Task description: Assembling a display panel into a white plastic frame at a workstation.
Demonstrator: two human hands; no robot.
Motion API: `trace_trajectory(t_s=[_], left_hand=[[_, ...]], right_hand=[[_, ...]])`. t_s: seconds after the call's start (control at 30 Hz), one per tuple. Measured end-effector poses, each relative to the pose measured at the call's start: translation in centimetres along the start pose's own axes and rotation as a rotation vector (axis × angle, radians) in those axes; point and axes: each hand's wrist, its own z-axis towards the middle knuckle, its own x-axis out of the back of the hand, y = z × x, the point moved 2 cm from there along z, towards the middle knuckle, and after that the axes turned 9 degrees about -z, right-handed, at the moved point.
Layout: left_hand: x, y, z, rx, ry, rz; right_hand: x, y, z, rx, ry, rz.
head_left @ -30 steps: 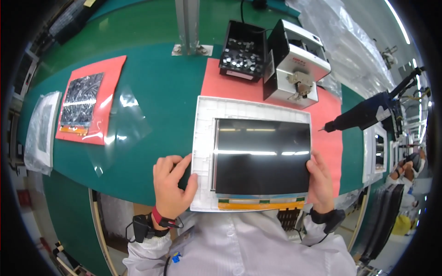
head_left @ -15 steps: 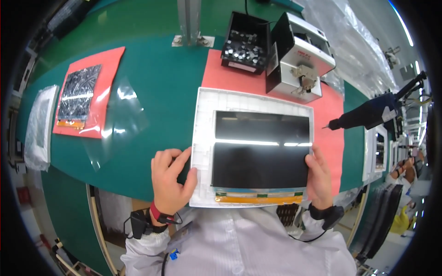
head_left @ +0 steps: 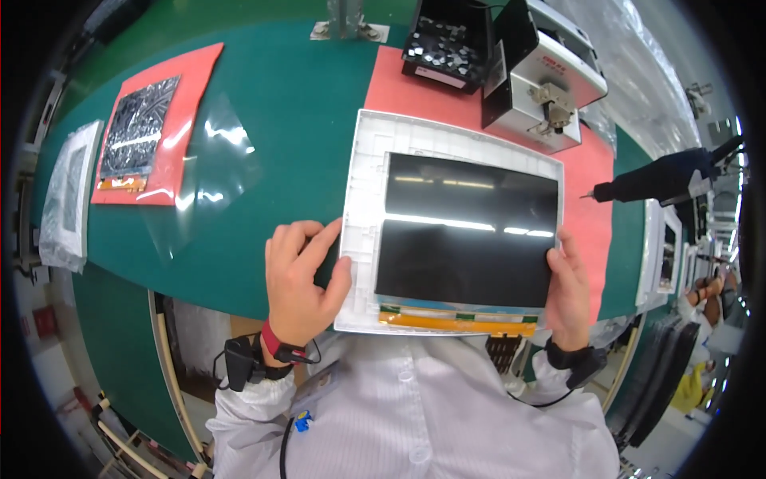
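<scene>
In front of me lies a white plastic frame (head_left: 361,191) with a dark display panel (head_left: 467,227) set in it. An orange flex strip with green parts (head_left: 459,321) runs along the panel's near edge. My left hand (head_left: 305,279) grips the frame's left edge, thumb on top and fingers at the outer side. On the other side, my right hand (head_left: 568,291) holds the right edge, its thumb at the panel's border and the rest of the fingers partly hidden.
A black bin (head_left: 447,48) of small metal pieces and a grey-white machine (head_left: 538,88) stand behind the frame. An electric screwdriver (head_left: 658,182) hangs at right. Pink foam (head_left: 589,160) lies beneath. Leftward are a film-wrapped panel (head_left: 142,128) on foam, clear film (head_left: 219,172) and a bagged frame (head_left: 68,195).
The whole scene has shifted upward and slightly right in the picture. Both hands keep their hold on the frame, which stays about where it was on the pink foam.
</scene>
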Motion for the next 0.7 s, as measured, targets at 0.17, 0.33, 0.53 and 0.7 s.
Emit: trace_trajectory(t_s=[0.17, 0.33, 0.53, 0.7], left_hand=[[-0.1, 0.1, 0.0, 0.005, -0.011, 0.018], [-0.2, 0.0, 0.0, 0.006, -0.005, 0.034], [-0.6, 0.3, 0.1, 0.009, -0.043, 0.022], [-0.4, -0.2, -0.5, 0.045, -0.043, 0.01]], right_hand=[[-0.6, -0.4, -0.3, 0.011, -0.001, -0.055], [-0.3, -1.8, -0.2, 0.04, 0.053, -0.501], [-0.3, -1.8, -0.1, 0.16, 0.134, -0.891], [-1.7, -2.9, -1.0, 0.294, 0.229, -1.214]])
